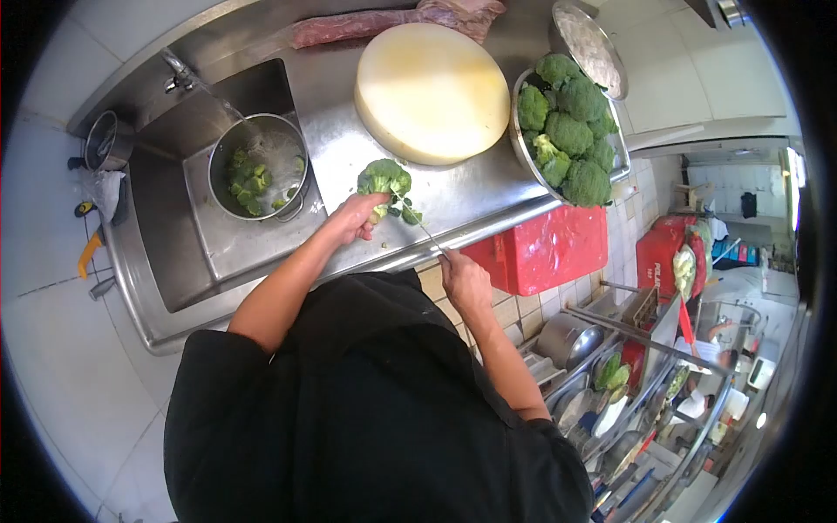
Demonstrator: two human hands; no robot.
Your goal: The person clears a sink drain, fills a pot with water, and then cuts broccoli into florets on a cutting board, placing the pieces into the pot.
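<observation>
My left hand (353, 218) is closed around the stem of a head of broccoli (384, 179) above the steel counter. In my right hand (465, 281) is a knife (429, 234), its thin blade pointing up and left toward the broccoli's leafy stalk. Whether the blade touches the stalk is hard to tell. Left of my hands, a steel pot (301, 150) stands in the sink with cut broccoli florets (250, 181) in water. Whole broccoli heads (571, 131) fill a large metal bowl (534, 166) on the right.
Water runs from the faucet (179, 74) into the pot. A thick round cutting board (433, 91) lies behind my hands, with a long piece of raw meat (357, 28) beyond it. A red bin (554, 253) stands below the counter edge; shelves of cookware are at right.
</observation>
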